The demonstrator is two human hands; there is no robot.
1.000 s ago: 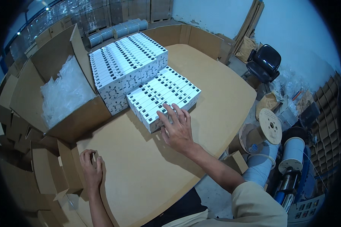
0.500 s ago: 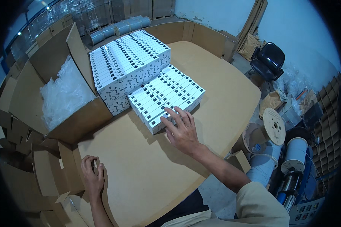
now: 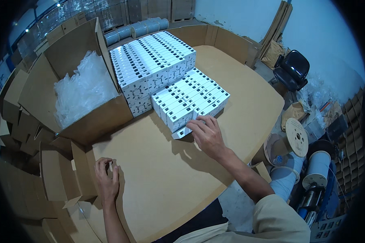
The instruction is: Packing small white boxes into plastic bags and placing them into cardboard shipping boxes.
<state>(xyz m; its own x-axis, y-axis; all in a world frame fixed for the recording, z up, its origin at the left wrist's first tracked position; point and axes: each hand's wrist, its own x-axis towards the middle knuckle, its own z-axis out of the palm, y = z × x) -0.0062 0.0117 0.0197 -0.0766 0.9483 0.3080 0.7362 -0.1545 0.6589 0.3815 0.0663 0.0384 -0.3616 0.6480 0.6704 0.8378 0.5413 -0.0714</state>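
Small white boxes with dark square marks stand packed in a low front block (image 3: 190, 95) and a taller block (image 3: 154, 60) behind it on the tan table (image 3: 150, 154). At the near end of the low block, my right hand (image 3: 209, 137) grips one narrow white box (image 3: 181, 133), which is tilted away from its neighbours. The hand covers much of that box. My left hand (image 3: 107, 180) rests near the table's left side, beside an open carton; its fingers are loosely bent, the thumb stands apart, and nothing shows in it.
A large open carton (image 3: 95, 121) with crumpled clear plastic (image 3: 83, 87) stands left of the blocks. A smaller open carton (image 3: 61, 174) sits beside my left hand. Cardboard edging (image 3: 231, 42) lines the far side. Cable reels (image 3: 297, 137) and a black chair (image 3: 292, 69) stand right.
My right hand has moved from the top of the low block to its near end and tipped one white box outward. The view has shifted slightly; my left hand stays beside the carton.
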